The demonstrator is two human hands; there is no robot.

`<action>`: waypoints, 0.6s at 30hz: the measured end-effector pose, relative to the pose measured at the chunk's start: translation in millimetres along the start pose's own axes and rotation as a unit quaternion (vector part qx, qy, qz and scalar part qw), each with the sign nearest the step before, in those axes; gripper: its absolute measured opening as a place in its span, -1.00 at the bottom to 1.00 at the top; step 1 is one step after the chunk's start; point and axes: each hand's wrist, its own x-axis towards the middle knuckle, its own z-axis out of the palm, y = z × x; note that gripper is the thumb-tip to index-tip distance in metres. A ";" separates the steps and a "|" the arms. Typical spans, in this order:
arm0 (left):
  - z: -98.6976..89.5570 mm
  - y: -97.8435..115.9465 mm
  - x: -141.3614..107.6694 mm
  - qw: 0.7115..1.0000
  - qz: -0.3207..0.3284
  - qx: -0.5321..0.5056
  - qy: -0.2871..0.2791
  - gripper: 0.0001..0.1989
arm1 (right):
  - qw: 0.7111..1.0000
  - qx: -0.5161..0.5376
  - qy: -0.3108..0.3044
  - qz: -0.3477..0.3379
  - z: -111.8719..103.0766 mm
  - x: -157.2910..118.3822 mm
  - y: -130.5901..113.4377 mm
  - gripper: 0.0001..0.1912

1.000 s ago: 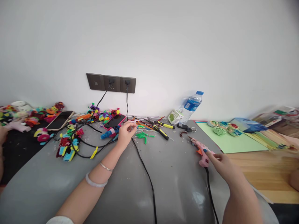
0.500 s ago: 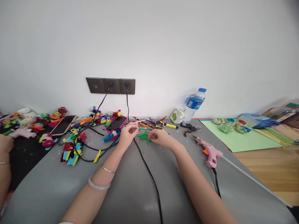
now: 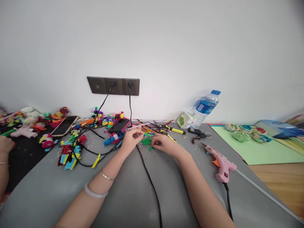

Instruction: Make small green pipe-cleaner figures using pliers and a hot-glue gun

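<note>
My left hand (image 3: 131, 141) is closed in a pinch, with a short green pipe cleaner piece (image 3: 147, 135) at its fingertips. Close on its right, my right hand (image 3: 165, 144) has thumb and forefinger curled together on a small green bit (image 3: 151, 148), mostly hidden by the fingers. Between the two hands lies a small cluster of green pipe cleaner pieces (image 3: 145, 142) on the grey tabletop (image 3: 128, 196). Beside my left hand rests a blue and pink fuzzy figure (image 3: 113, 138).
Behind the hands lie yellow-handled pliers (image 3: 175, 129) and loose pipe cleaners. A pink glue gun (image 3: 223, 166) lies right, near keys (image 3: 207, 135) and a water bottle (image 3: 205, 109). Black cords (image 3: 152, 182) cross the table. Phones (image 3: 65, 125) and fuzzy figures (image 3: 71, 152) fill the left, near another person's hand (image 3: 6, 145).
The view has shifted slightly, so things at the right appear further right. My right hand's fingers have drawn in, and the green piece below them shows less. Both hands stay close together.
</note>
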 end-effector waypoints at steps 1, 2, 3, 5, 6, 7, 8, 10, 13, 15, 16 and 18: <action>0.0 0.7 -0.3 1.000 -0.001 0.002 -0.002 -0.93 | 1.000 -0.004 0.005 -0.001 0.7 -0.5 -1.1 -0.88; 0.0 1.3 -0.6 1.000 -0.001 0.004 -0.005 -0.93 | 1.000 -0.006 0.011 -0.004 1.2 -1.5 -2.5 -0.88; 0.0 1.7 -0.9 1.000 0.001 0.006 -0.007 -0.93 | 1.000 -0.007 0.017 -0.009 1.4 -2.8 -3.9 -0.87; 0.0 2.0 -1.4 1.000 0.004 0.008 -0.008 -0.92 | 0.999 -0.001 0.031 -0.010 -0.1 -6.5 -5.9 -0.86; -0.1 1.8 -1.6 1.000 0.003 0.009 -0.008 -0.92 | 0.999 0.008 0.042 -0.005 -1.7 -8.6 -6.2 -0.86; -0.1 1.4 -1.7 1.000 0.001 0.009 -0.007 -0.91 | 0.998 0.022 0.058 0.005 -3.9 -10.6 -6.2 -0.87; -0.1 0.9 -1.9 1.000 -0.002 0.009 -0.006 -0.91 | 0.996 0.041 0.080 0.017 -6.3 -12.3 -5.8 -0.88; 0.1 -0.2 -2.2 1.000 -0.006 0.008 -0.008 -0.90 | 0.985 0.098 0.132 0.046 -11.0 -14.3 -5.1 -0.89; 1.1 -0.9 -3.1 0.999 -0.016 -0.003 -0.028 -0.90 | 0.958 0.206 0.179 0.089 -13.4 -13.0 -6.7 -0.79; 2.2 -0.1 -4.0 0.997 -0.038 -0.026 -0.055 -0.88 | 0.944 0.259 0.178 0.103 -11.2 -10.4 -9.9 -0.74; 2.7 0.8 -4.4 0.995 -0.053 -0.039 -0.072 -0.88 | 0.940 0.276 0.172 0.104 -9.3 -9.1 -11.7 -0.72; 3.2 2.9 -4.9 0.990 -0.079 -0.056 -0.102 -0.87 | 0.937 0.299 0.152 0.103 -5.3 -7.1 -14.8 -0.70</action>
